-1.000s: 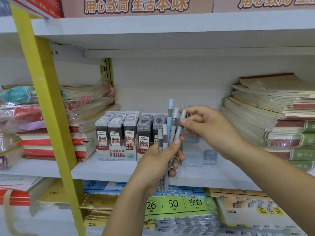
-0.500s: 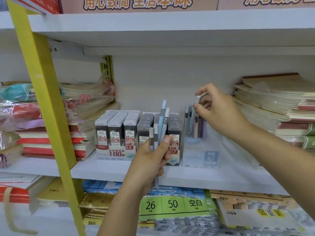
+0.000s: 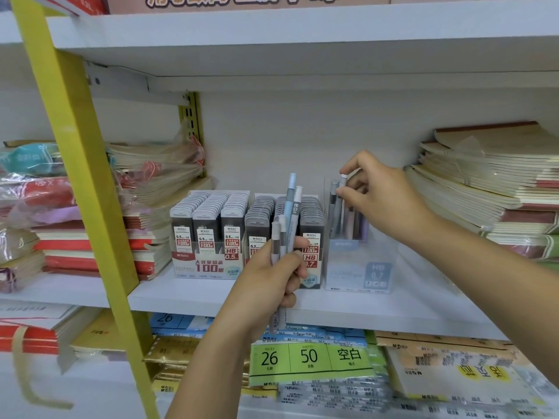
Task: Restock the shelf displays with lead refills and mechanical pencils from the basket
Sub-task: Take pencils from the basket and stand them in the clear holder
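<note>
**Handling (judgement).** The mechanical pencils (image 3: 291, 204) are looking light, stiff and slim, with smooth plastic barrels that are likely to slide against one another in a bundle. The tips are likely the fragile part. A thumb-and-fingertip pinch near the cap end is offering the best control for setting one upright into a tight slot.

**Appearance.** Barrels are showing in pale blue, grey and white, with lighter caps; one is carrying an "HB 0.7" print.

**Position, relative to the clear display box (image 3: 360, 267).**
- The left hand (image 3: 272, 276) is gripping about four pencils upright in a closed fist, just left of the box and in front of it.
- The right hand (image 3: 381, 198) is pinching a single pencil (image 3: 343, 177) by its cap end between thumb and forefinger, directly above the box's rear section, with the remaining fingers loosely curled.
- Stocked pencils (image 3: 348, 219) are standing upright inside the box, below that hand.
- The lead refill cartons (image 3: 208, 234) are standing immediately left of the box, on the same shelf (image 3: 211, 297).
- Notebook stacks (image 3: 484, 192) are lying to the right of the box.

The basket is not showing in view.
</note>
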The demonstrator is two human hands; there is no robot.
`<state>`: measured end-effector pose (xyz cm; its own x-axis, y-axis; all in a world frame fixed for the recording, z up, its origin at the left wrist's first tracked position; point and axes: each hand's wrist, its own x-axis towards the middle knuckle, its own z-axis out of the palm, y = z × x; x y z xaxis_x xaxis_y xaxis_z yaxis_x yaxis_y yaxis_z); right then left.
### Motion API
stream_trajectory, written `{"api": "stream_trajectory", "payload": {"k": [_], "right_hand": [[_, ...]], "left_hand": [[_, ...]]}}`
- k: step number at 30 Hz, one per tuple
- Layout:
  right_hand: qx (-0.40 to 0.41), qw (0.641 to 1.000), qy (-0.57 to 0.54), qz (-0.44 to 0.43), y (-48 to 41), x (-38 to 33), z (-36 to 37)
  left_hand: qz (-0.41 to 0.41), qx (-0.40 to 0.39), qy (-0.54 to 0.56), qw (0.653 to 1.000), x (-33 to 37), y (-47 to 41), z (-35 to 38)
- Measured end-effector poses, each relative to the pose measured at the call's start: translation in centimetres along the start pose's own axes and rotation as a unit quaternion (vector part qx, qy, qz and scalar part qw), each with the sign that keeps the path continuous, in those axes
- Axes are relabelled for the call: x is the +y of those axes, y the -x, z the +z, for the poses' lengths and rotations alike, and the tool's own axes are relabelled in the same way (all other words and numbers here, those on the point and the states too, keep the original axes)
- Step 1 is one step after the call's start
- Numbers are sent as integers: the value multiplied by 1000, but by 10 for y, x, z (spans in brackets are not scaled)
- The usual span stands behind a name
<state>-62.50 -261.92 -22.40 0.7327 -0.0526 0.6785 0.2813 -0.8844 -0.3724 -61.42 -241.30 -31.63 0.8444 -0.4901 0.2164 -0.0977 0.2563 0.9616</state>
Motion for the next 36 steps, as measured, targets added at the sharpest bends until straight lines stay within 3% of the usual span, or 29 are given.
{"api": "stream_trajectory", "payload": {"k": [3, 7, 11, 13, 16, 18, 20, 23, 26, 30, 36], "right_hand": [[10, 998, 55, -18, -4, -1, 6], [49, 970, 232, -53, -7, 0, 11], [18, 965, 259, -36, -3, -4, 8], [49, 980, 191, -39, 3, -10, 4], [-1, 996, -84, 21, 19, -29, -4], [-100, 959, -254, 75, 30, -42, -5], [-137, 928, -335, 93, 36, -49, -3], [-85, 921, -366, 105, 35, -55, -7], [31, 920, -377, 101, 26, -49, -20], [111, 942, -310, 57, 11, -34, -38], [54, 992, -108, 25, 12, -9, -18]], "left_hand": [[6, -5, 0, 1000, 0, 2, -1], [5, -13, 14, 1000, 4, 3, -3], [-1, -26, 28, 999, 6, 5, -3], [-1, -31, 32, 999, 7, 6, -2], [0, -49, 40, 998, 8, 7, 2], [0, -70, 46, 997, 9, 8, 6], [-2, -83, 50, 995, 10, 10, 11], [0, -78, 35, 996, 11, 12, 13], [-4, -44, 8, 999, 10, 11, 9], [-3, -5, -30, 1000, 6, 8, 2], [-14, -2, -22, 1000, 3, 6, 0]]}}
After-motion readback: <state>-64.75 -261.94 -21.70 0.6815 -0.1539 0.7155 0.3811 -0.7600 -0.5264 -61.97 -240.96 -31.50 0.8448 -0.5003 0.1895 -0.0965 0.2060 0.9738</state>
